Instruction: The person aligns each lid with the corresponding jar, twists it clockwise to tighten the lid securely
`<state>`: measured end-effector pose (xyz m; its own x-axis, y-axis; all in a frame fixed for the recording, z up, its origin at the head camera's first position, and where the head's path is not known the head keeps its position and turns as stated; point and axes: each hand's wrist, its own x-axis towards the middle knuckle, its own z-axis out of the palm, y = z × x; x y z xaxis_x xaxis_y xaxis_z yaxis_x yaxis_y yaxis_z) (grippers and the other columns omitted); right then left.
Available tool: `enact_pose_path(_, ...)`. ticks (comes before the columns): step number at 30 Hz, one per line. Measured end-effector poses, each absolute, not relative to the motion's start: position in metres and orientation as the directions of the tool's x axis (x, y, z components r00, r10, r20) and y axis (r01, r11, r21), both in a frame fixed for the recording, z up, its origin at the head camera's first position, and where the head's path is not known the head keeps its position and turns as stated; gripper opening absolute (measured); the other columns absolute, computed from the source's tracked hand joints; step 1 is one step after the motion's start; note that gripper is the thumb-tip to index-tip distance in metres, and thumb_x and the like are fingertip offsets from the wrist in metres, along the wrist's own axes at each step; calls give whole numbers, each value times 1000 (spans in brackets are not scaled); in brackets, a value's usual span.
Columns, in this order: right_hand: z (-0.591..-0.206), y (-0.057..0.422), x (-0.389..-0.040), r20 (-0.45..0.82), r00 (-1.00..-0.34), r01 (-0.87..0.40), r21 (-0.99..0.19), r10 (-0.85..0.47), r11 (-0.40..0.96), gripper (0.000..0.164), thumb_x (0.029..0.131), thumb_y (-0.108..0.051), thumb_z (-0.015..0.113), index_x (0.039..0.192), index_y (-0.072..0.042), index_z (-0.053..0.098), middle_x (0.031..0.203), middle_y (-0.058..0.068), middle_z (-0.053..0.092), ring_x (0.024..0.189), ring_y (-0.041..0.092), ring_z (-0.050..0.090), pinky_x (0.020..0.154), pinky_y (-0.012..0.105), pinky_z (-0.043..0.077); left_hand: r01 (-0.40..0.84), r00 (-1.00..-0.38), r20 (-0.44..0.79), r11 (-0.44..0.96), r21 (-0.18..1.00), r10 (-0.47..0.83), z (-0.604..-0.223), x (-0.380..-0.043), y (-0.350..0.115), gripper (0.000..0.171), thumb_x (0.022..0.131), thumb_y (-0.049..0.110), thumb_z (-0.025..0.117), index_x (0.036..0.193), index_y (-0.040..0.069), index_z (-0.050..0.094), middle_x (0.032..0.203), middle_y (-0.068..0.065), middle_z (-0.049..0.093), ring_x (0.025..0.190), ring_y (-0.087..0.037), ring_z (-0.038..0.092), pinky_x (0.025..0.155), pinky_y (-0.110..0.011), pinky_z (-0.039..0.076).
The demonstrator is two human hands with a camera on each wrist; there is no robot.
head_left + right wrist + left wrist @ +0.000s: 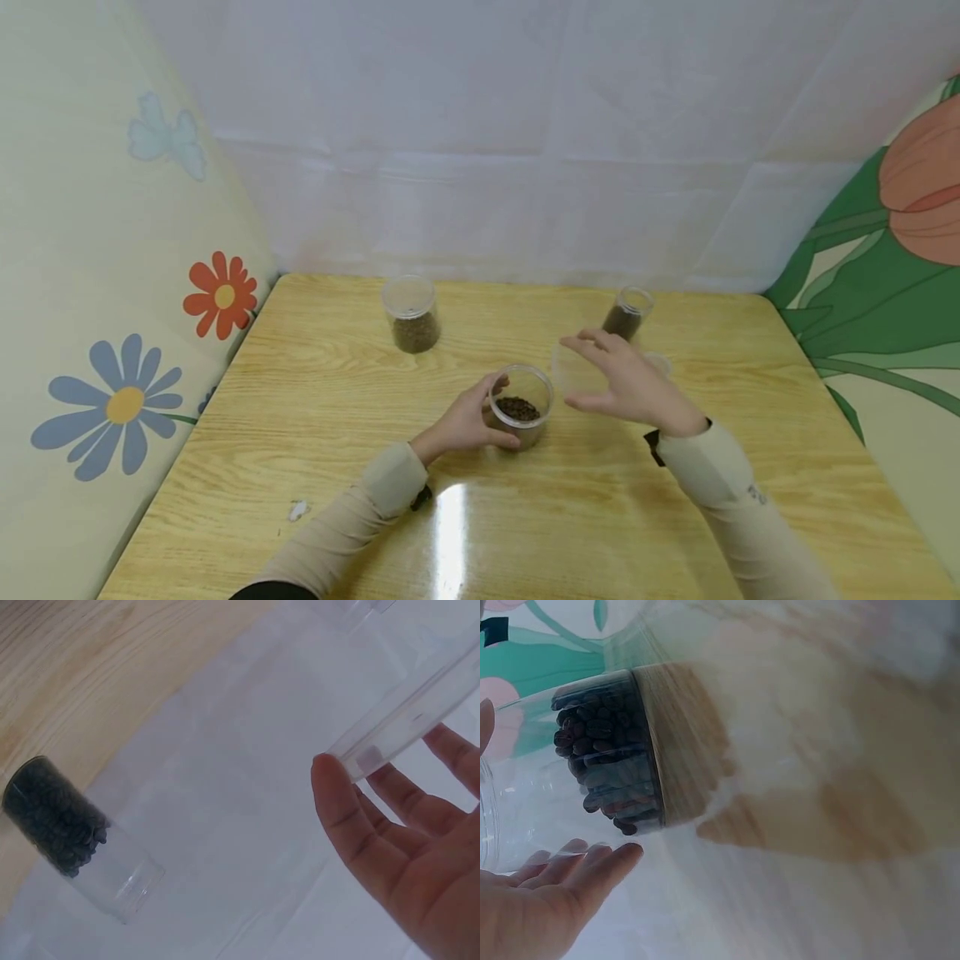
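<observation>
My left hand (468,417) grips a clear jar (532,429) standing on the table, its fingers and thumb around the side. Dark coffee beans (604,750) fill the lower part of this jar, and its top is uncovered. Beside it on the right, my right hand (626,379) holds a clear round lid (412,705) by its edge, between thumb and fingers. The lid is tilted and raised off the table, its outline faint in the head view. Behind the right hand stands a narrow clear jar (71,825), partly filled with dark contents.
At the back left stands another wide clear jar (415,325), partly filled with brown granules. A small clear round piece (660,363) lies behind the right wrist. A white mark (298,510) shows on the wooden table (337,417) at the front left.
</observation>
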<state>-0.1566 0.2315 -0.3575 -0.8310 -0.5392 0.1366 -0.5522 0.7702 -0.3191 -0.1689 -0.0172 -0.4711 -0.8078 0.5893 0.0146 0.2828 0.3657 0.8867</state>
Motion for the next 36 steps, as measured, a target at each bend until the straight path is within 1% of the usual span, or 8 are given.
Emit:
enact_pose_path(8,-357,228,-151,155,-818,-570,-334,-553,750,71,75,-35,73,134,-7,44,127,20,44,113,39,43,86,55,41,287,-803,16,363,887,596,-470,-169,-17,95,67,27,81,140,3,25,138,-13,38,126,-27,35,100,-45,33)
enact_pose_path(14,-359,227,-151,162,-815,-576,-332,-556,747,72,75,-37,72,134,-8,44,127,19,45,112,37,44,85,54,42,314,-799,48,347,884,599,-469,-170,-17,95,67,26,81,141,4,25,137,-15,39,125,-29,37,99,-46,35)
enact_pose_path(21,-364,227,-150,174,-810,-583,-331,-560,742,72,75,-38,73,134,-7,44,126,18,45,111,36,46,85,53,43,345,-814,72,380,858,577,-467,-173,-18,94,66,29,82,140,5,30,134,-14,43,117,-29,45,94,-42,41)
enact_pose_path(24,-365,227,-150,179,-812,-582,-330,-556,743,72,75,-38,72,133,-7,45,126,19,45,111,37,46,85,53,43,348,-826,68,411,843,559,-466,-173,-19,94,63,33,83,138,6,33,133,-13,45,112,-29,49,91,-43,42)
enact_pose_path(28,-365,227,-149,180,-814,-579,-332,-553,744,72,75,-39,72,133,-6,45,127,19,45,111,37,46,85,54,42,357,-836,69,444,822,544,-463,-175,-20,92,61,35,84,135,7,37,131,-12,47,109,-28,50,90,-44,42)
enact_pose_path(31,-366,227,-149,180,-814,-579,-330,-552,746,72,75,-39,72,133,-7,45,127,18,46,111,37,46,85,54,42,377,-834,82,454,808,546,-461,-177,-20,91,61,34,84,134,5,39,130,-14,48,110,-28,50,91,-45,41)
enact_pose_path(36,-367,227,-149,189,-813,-581,-323,-550,747,71,75,-40,72,134,-9,45,126,17,46,111,35,46,86,53,42,414,-828,121,450,791,548,-457,-179,-20,89,60,31,85,132,4,41,128,-15,49,112,-26,48,94,-42,40)
